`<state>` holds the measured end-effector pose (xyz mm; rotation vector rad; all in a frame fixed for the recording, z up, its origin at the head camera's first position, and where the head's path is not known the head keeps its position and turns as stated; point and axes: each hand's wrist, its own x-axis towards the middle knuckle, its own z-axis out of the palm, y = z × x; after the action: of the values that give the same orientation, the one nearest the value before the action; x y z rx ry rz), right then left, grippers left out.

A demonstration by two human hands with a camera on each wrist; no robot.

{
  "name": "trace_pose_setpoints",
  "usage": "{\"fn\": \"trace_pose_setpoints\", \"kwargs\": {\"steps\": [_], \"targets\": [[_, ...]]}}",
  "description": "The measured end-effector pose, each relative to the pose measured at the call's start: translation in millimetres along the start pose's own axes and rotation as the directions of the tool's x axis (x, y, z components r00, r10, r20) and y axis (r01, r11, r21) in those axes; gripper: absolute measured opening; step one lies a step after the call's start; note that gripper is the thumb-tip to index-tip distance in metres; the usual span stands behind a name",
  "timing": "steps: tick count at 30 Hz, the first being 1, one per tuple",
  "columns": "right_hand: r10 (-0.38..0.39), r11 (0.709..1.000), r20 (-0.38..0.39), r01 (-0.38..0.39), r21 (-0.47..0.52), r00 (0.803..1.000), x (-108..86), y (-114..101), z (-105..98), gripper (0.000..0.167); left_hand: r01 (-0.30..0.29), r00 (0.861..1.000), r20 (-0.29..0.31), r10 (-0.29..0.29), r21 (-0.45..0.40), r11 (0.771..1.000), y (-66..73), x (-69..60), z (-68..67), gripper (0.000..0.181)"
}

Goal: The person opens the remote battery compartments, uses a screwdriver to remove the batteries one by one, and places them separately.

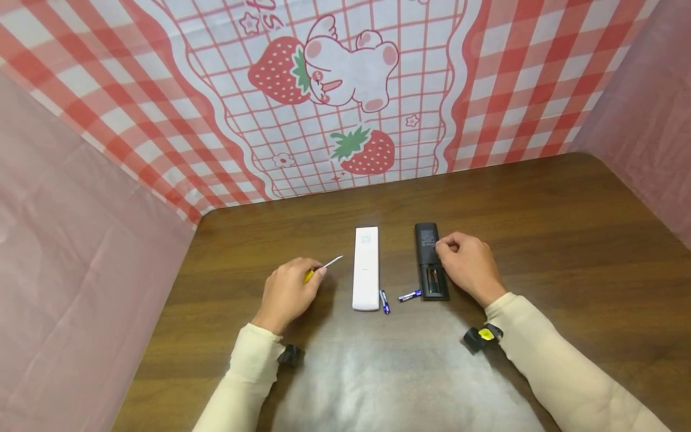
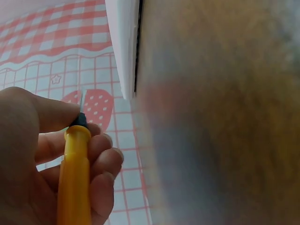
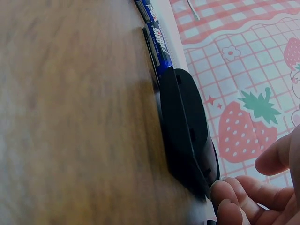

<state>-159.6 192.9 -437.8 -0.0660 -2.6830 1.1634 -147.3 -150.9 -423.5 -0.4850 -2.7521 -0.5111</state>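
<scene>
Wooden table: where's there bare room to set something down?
Free patches: behind the white remote and black remote, up to the strawberry cloth; right of the right hand, up to the pink curtain; and nearest the wearer, between the sleeves. Crowded: the near end of the gap between the remotes, where two batteries lie.

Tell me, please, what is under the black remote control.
The black remote control lies on the wood-grain table, its open battery compartment facing up; its underside and anything beneath are covered.
</scene>
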Motion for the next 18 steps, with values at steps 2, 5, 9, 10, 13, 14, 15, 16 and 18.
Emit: {"fn": "trace_pose_setpoints", "kwargs": {"steps": [2, 5, 9, 10, 13, 14, 15, 16, 18], "targets": [[0.0, 1.0, 0.001, 0.0, -0.001, 1.0, 0.0, 0, 0, 0.024, 0.021, 1.0, 0.012, -0.021, 0.022, 1.0, -0.7, 1.5, -1.2, 0.017], [0.003, 1.0, 0.0, -0.003, -0.001, 1.0, -0.7, 1, 1, 0.024, 0.051, 0.998, 0.02, -0.052, 0.053, 0.997, -0.3, 4.1, -2.6, 0.018], [0.003, 1.0, 0.002, -0.003, 0.002, 1.0, -1.4, 1, 1, 0.024, 0.094, 0.995, 0.037, -0.097, 0.076, 0.993, 0.9, 8.5, -4.1, 0.019], [0.004, 1.0, 0.003, -0.004, 0.004, 1.0, -1.5, 1, 1, 0.025, 0.109, 0.992, 0.046, -0.114, 0.084, 0.99, 0.7, 9.7, -4.1, 0.019], [-0.002, 1.0, 0.003, 0.002, 0.009, 1.0, -1.2, 2, 1, 0.025, 0.156, 0.984, 0.071, -0.163, 0.091, 0.983, -0.6, 13.0, -3.7, 0.021], [-0.005, 1.0, 0.003, 0.005, 0.011, 1.0, -1.2, 2, 1, 0.025, 0.171, 0.981, 0.076, -0.178, 0.09, 0.981, -1.2, 13.8, -3.3, 0.021], [-0.008, 1.0, 0.004, 0.008, 0.012, 1.0, -1.0, 2, 1, 0.025, 0.183, 0.978, 0.081, -0.19, 0.088, 0.979, -1.9, 14.6, -2.5, 0.021], [-0.011, 1.0, 0.004, 0.011, 0.013, 1.0, -1.0, 2, 1, 0.025, 0.192, 0.976, 0.086, -0.199, 0.083, 0.978, -2.6, 15.3, -1.6, 0.022], [-0.015, 1.0, 0.004, 0.015, 0.013, 1.0, -0.9, 2, 1, 0.025, 0.203, 0.973, 0.095, -0.209, 0.067, 0.977, -3.7, 16.6, 0.8, 0.023]]}}
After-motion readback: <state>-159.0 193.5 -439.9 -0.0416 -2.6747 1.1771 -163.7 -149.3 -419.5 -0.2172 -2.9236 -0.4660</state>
